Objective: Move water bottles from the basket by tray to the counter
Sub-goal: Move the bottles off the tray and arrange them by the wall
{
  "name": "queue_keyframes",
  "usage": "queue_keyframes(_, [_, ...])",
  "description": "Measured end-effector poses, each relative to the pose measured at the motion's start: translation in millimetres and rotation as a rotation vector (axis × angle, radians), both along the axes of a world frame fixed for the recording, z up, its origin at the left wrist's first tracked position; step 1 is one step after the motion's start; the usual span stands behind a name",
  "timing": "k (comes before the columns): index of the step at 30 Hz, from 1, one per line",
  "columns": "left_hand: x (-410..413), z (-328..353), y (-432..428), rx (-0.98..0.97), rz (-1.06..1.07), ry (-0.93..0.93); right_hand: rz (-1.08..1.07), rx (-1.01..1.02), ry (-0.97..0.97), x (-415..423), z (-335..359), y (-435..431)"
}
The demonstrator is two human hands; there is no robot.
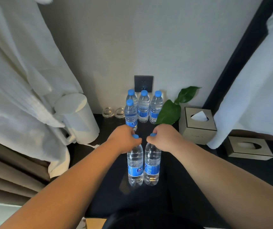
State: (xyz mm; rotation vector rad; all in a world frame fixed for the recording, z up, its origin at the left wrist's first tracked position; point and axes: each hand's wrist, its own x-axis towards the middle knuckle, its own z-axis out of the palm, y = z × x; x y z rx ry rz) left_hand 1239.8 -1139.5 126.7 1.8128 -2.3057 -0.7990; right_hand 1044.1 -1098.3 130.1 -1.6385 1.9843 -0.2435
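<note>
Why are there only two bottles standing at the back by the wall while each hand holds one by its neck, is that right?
Not quite. The head view shows four back bottles by the wall, not two: three in a row and one just in front on the left. The rest holds: the left hand and the right hand each grip one near bottle by its neck.

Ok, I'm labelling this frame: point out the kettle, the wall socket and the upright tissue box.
kettle [81,123]: head view, white body.
wall socket [143,83]: head view, dark faceplate.
upright tissue box [198,125]: head view, top face below its opening.

Dark counter [190,171]: six bottles [143,108], kettle [81,118], tissue box [198,126], glasses [108,112].
</note>
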Motion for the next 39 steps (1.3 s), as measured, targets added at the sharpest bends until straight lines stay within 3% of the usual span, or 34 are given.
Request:
queue_keyframes(9, [-12, 36, -9, -0.206, -0.064, -0.027, 0.037, -0.298, 0.087, -4, 38, -3])
queue_keyframes(14, [-24, 53, -28, -0.258, -0.085, -0.018, 0.094, -0.359, 0.135, -12, 62, -19])
queue_keyframes(24, [-49, 69, -82, -0.275, -0.113, -0.081, 0.055, -0.302, 0.128, -29, 66, -71])
queue_keyframes(34, [-67, 39, -108, -0.213, -0.151, -0.179, 0.107, -0.219, 0.168, -40, 34, -102])
queue_keyframes(39, [-59, 20, -105, -0.328, -0.171, -0.092, 0.114, -0.206, 0.183, -53, 26, -110])
